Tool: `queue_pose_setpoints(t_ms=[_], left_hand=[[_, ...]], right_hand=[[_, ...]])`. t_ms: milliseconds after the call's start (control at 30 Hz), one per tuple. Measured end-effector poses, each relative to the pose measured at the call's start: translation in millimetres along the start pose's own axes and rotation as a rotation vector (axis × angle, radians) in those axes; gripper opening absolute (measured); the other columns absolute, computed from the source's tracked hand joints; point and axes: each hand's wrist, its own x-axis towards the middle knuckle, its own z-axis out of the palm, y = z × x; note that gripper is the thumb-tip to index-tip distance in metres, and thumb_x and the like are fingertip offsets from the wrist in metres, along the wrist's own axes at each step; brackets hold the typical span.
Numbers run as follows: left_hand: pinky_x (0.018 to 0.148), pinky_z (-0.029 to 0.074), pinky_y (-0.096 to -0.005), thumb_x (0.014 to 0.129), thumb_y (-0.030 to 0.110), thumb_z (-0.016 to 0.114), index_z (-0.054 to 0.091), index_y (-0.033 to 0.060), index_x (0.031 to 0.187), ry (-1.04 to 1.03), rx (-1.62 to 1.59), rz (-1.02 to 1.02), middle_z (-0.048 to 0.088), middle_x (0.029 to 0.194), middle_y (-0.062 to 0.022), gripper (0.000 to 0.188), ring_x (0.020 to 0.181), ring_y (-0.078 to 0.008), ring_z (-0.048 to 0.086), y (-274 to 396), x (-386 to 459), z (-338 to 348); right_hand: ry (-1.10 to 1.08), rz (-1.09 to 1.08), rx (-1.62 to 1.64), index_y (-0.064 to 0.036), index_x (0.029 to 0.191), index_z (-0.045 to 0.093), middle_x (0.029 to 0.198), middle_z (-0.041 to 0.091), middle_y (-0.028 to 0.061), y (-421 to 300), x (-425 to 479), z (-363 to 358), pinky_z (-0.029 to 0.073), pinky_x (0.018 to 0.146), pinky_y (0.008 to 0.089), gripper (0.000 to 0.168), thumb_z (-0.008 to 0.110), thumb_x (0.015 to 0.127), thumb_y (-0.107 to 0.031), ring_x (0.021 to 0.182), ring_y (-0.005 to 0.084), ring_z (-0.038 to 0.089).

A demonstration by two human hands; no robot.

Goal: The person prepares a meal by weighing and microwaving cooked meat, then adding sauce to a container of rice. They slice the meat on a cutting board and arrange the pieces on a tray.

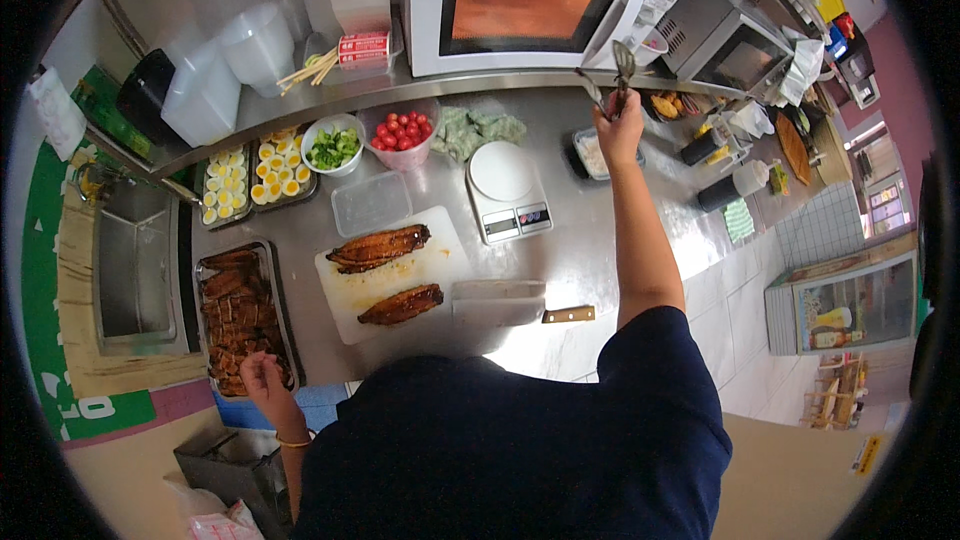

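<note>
My right hand (624, 127) is raised beneath the white microwave oven (525, 64), whose window glows orange. It grips metal tongs (624, 71). My left hand (262, 375) is over the near end of a metal tray of glazed brown fillets (238, 300); whether its curled fingers hold anything cannot be told. Two glazed fillets, an upper one (382, 247) and a lower one (403, 304), lie apart on a white cutting board (352, 322). Right of the board, a cleaver rests with its broad blade (499, 303) towards the board and its wooden handle (570, 314) to the right.
A kitchen scale (504, 184) stands mid-counter, near a clear plastic lid (372, 202). Behind are trays of halved eggs (279, 171), a bowl of chopped greens (334, 148) and cherry tomatoes (401, 136). Sauce bottles (731, 186) stand right. A shelf edge (337, 101) overhangs the back; a sink (139, 270) is left.
</note>
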Motion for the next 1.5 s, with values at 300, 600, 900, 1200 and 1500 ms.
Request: queue_pose_setpoints(t_ms=[300,600,900,1200,1500], left_hand=[[0.071,0.038,-0.0200,0.103,0.010,0.051,0.053,0.0057,0.103,0.116,0.082,0.179,0.054,0.092,0.0004,0.005,0.077,-0.0068,0.045,16,-23,4],[0.072,0.039,-0.0204,0.103,0.013,0.052,0.052,0.0061,0.103,0.141,-0.004,0.090,0.054,0.093,0.0007,0.007,0.080,-0.0065,0.046,29,-23,15],[0.072,0.042,-0.0220,0.102,0.011,0.054,0.055,0.0054,0.104,0.093,-0.031,0.080,0.057,0.094,-0.0010,0.006,0.078,-0.0074,0.048,23,-11,14],[0.069,0.041,-0.0201,0.100,0.005,0.053,0.056,0.0048,0.106,0.083,-0.145,-0.035,0.060,0.093,-0.0013,0.007,0.074,-0.0051,0.046,-14,-5,-10],[0.073,0.043,-0.0212,0.099,0.004,0.053,0.056,0.0054,0.107,0.010,-0.100,-0.006,0.059,0.095,-0.0020,0.009,0.078,-0.0071,0.049,-11,0,-18]], right_hand=[[0.304,-0.051,-0.067,-0.001,0.100,0.053,0.096,0.056,0.0154,31,99,62,0.045,0.080,0.0424,0.034,0.077,0.076,-0.003,0.090,0.0368,0.054],[0.392,-0.053,-0.212,-0.004,0.091,0.055,0.087,0.059,0.0156,39,112,72,0.047,0.075,0.0450,0.031,0.072,0.065,-0.001,0.084,0.0384,0.057],[0.262,-0.076,-0.172,0.000,0.095,0.055,0.097,0.058,0.0156,34,88,49,0.048,0.080,0.0422,0.027,0.075,0.079,-0.008,0.091,0.0354,0.058],[-0.688,0.082,0.126,0.005,0.117,0.057,0.085,0.061,0.0117,-22,-160,15,0.048,0.064,0.0334,0.057,0.078,0.084,-0.036,0.075,0.0154,0.058],[-1.229,0.479,0.277,0.000,0.091,0.064,0.065,0.055,0.0024,-85,-267,44,0.040,0.048,0.0277,0.041,0.059,0.098,-0.041,0.055,0.0121,0.049]])
